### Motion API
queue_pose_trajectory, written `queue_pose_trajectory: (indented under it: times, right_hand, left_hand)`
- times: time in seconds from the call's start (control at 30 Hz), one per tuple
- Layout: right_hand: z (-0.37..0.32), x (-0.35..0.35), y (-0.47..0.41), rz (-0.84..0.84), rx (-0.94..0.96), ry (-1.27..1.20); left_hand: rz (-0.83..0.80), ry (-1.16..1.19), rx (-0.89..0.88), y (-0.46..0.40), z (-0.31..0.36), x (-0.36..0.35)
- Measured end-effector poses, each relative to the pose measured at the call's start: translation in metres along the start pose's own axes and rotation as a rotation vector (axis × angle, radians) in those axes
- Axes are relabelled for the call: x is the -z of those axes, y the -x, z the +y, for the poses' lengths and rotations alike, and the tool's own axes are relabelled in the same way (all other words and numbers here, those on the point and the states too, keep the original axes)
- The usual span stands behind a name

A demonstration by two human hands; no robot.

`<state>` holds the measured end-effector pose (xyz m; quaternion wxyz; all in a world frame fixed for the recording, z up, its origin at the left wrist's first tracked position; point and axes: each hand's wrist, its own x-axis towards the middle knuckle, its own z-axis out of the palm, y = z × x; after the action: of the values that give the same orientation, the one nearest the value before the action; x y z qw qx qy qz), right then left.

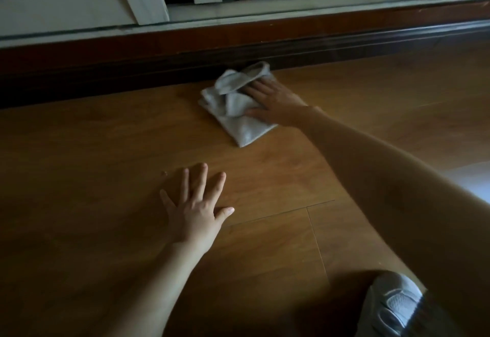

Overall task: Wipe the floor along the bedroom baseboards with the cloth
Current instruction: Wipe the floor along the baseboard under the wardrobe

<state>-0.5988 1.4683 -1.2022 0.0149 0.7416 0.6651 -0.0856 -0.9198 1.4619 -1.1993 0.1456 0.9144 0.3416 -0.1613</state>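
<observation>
Head view, right hand [275, 104] flat on cloth [233, 108] touching baseboard [132, 71], left hand [195, 206] spread on floor [92, 151].

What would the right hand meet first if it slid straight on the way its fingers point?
Probably the dark baseboard. The right hand presses the cloth, whose far fold seems already against it; depth is unclear.

The wooden floor [111, 151] carries everything here, its brown planks running up to the dark baseboard [132, 71]. My grey cloth [233, 108] lies crumpled on it, its far fold touching the baseboard. My left hand [196, 204] rests flat on the boards (fingers spread), and my pale shoe [392, 307] stands at the near right.
</observation>
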Motion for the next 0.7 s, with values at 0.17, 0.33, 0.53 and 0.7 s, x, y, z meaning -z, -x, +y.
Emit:
queue_pose_trajectory:
  times: [0.17, 0.33, 0.53, 0.7]
  right_hand:
    - [0.031, -0.004, 0.039, -0.003, -0.24, -0.112]
    - [-0.068, -0.006, -0.036, 0.094, -0.137, -0.205]
    - [-0.111, -0.007, -0.04, 0.098, 0.063, -0.389]
    - [-0.078, 0.001, 0.004, 0.284, -0.198, -0.453]
  left_hand:
    - [0.02, -0.002, -0.008, -0.001, -0.001, -0.006]
    - [0.015, 0.015, 0.006, 0.0, 0.001, -0.005]
    - [-0.024, -0.017, 0.029, 0.003, 0.005, -0.001]
    - [-0.029, -0.003, 0.001, 0.004, 0.003, -0.003]
